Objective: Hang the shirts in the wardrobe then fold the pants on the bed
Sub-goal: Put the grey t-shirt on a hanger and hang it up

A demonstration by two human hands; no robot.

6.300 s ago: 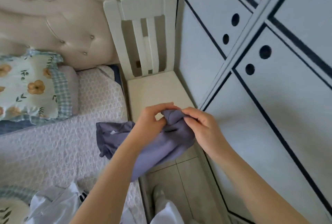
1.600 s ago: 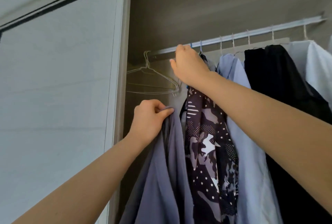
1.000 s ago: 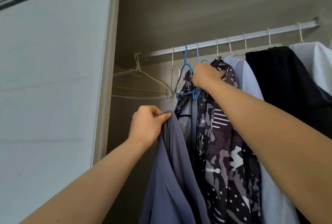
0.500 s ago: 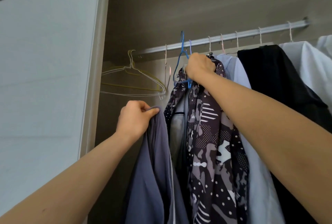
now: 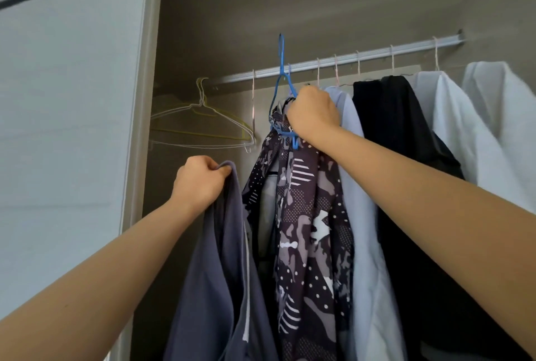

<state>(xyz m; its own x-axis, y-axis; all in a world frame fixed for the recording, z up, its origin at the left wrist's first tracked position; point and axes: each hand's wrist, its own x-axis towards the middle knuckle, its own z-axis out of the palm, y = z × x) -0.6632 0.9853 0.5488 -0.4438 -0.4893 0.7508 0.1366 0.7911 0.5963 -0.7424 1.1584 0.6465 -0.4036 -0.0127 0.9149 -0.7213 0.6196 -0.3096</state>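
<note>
My left hand (image 5: pixel 200 183) grips the top edge of a grey-purple shirt (image 5: pixel 214 288), which hangs down in front of the open wardrobe. My right hand (image 5: pixel 313 115) grips a blue wire hanger (image 5: pixel 279 76) at its neck, together with the collar of a dark patterned shirt (image 5: pixel 307 215) that hangs from it. The hanger's hook stands up above the metal rail (image 5: pixel 377 53). The two hands are apart, the left one lower and further left.
Empty white and yellow wire hangers (image 5: pixel 203 126) hang at the rail's left end. A light blue shirt (image 5: pixel 365 244), a black garment (image 5: pixel 406 157) and white garments (image 5: pixel 478 117) fill the rail on the right. The pale sliding door (image 5: pixel 72 128) stands at left.
My right hand came down from the rail, closed on the blue hanger and raised it, so its hook now stands above the rail. My left hand keeps holding the grey-purple shirt.
</note>
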